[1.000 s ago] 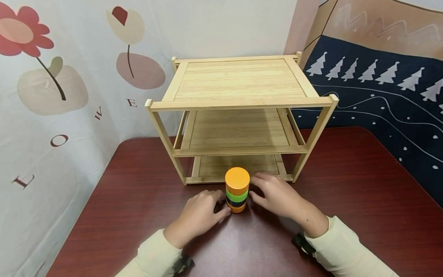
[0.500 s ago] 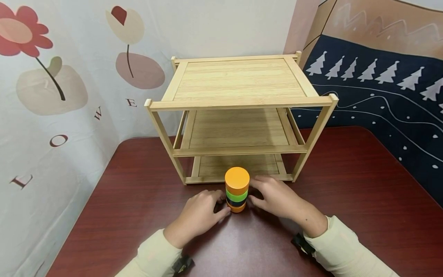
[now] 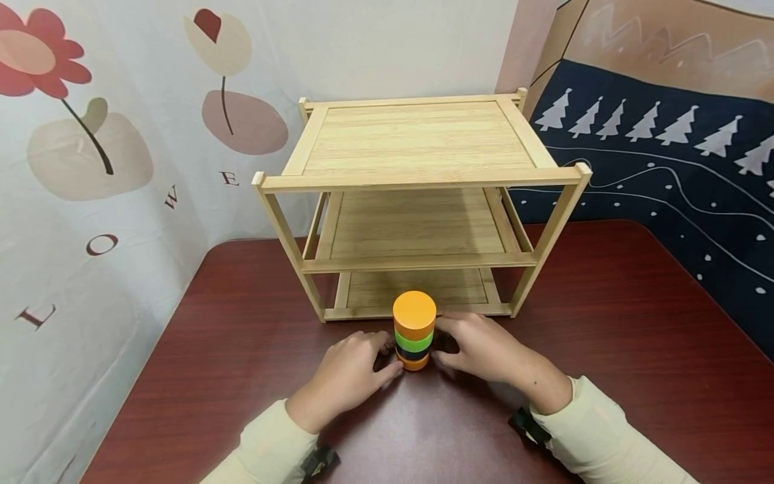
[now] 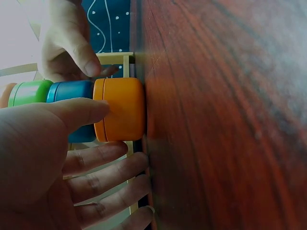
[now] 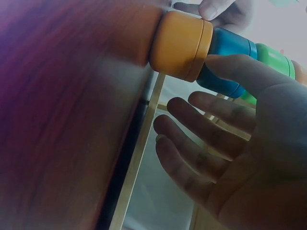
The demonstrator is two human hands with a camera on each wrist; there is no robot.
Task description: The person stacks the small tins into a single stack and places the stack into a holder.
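Observation:
On the table stands an upright stack of small round containers with a groove like a lid seam: orange on top [image 3: 414, 314], then green [image 3: 414, 344], blue [image 4: 72, 89] and a bottom orange container [image 4: 125, 110]. My left hand [image 3: 345, 373] pinches the bottom orange one between thumb and index finger; its other fingers spread loosely beside it. From the other side my right hand [image 3: 484, 349] comes close. In the right wrist view its thumb overlaps the blue container near the orange one, while its fingers lie loose and apart from the stack.
Right behind the stack stands a three-tier wooden shelf rack [image 3: 423, 181] on the dark red table [image 3: 242, 296]. A printed white cloth [image 3: 151, 134] hangs at the left and back. To the right is a navy cloth with white trees [image 3: 653, 168].
My right hand has shifted slightly, its fingers curling in closer to the lower part of the stack. The left hand and the stack stay where they were.

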